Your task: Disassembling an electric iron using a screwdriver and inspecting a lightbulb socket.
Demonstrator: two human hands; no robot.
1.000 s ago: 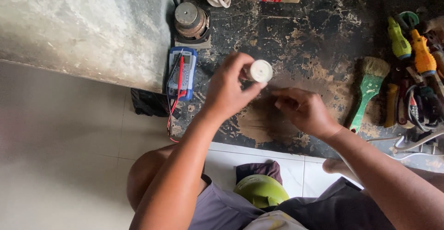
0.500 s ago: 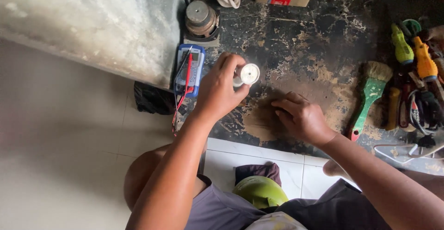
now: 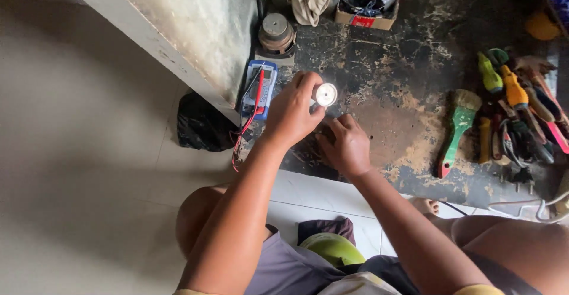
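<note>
Lowered beside the left hand (image 3: 293,114), the right hand (image 3: 349,147) rests loosely curled, empty — left fingertips pinch a small, light-looking, rigid white disc (image 3: 326,94) by its rim.

Stained dark floor (image 3: 385,58) under brush (image 3: 457,130), multimeter (image 3: 261,87)

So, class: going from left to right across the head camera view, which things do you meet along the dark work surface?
Black bag → blue multimeter → left hand → small white round part → green-handled brush → pile of hand tools.
</note>
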